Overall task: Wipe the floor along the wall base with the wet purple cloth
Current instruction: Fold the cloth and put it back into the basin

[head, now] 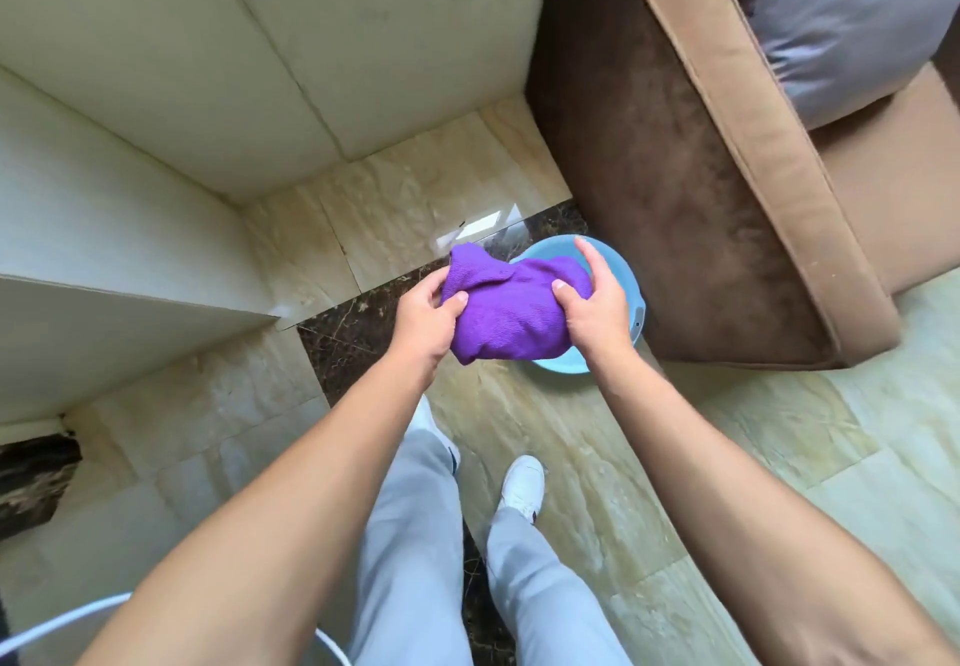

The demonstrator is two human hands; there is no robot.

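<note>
Both hands (426, 317) (597, 312) bunching purple cloth (506, 312), blue basin (618, 270) beneath — mostly hidden

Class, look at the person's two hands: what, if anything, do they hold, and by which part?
Both hold the bunched purple cloth: left hand at its left end, right hand at its right end, above the blue basin.

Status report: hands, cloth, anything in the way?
Left hand and right hand grip purple cloth, bunched above blue basin. Not yet on floor. Brown sofa close right.

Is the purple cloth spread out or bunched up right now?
Bunched up: the purple cloth is a rounded wad gripped at its ends by the left hand and right hand.
</note>
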